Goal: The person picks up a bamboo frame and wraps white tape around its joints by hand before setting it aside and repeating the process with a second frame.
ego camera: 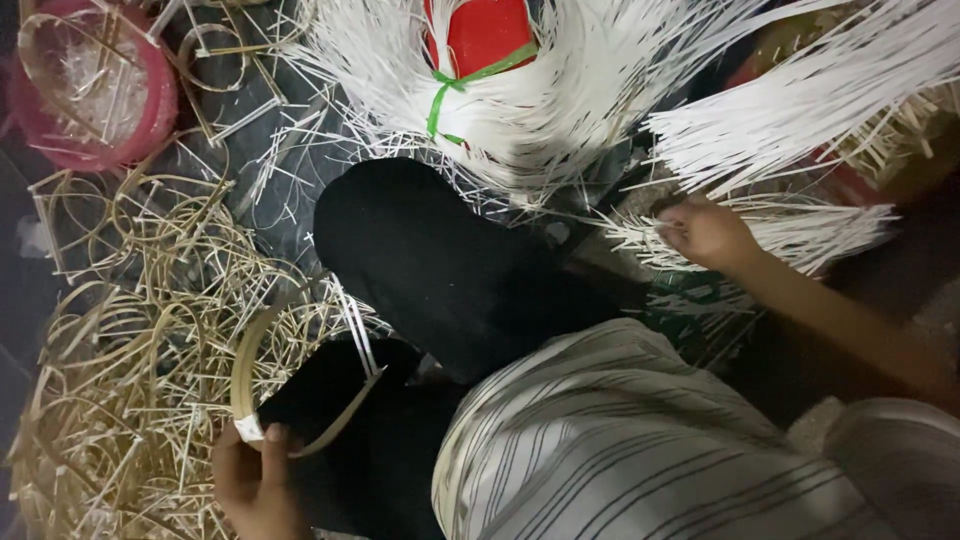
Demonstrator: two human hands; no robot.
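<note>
The left hand (255, 480), at seven o'clock, pinches a cane hoop (262, 380) with white strips (358, 335). The right hand (705, 232), at two o'clock, closes on loose white strips (800, 235); drawing one strip cleanly seems best.

- One head-worn view looks steeply down from close above the person's lap and the floor (300, 215).
- No second view shares the scene.
</note>
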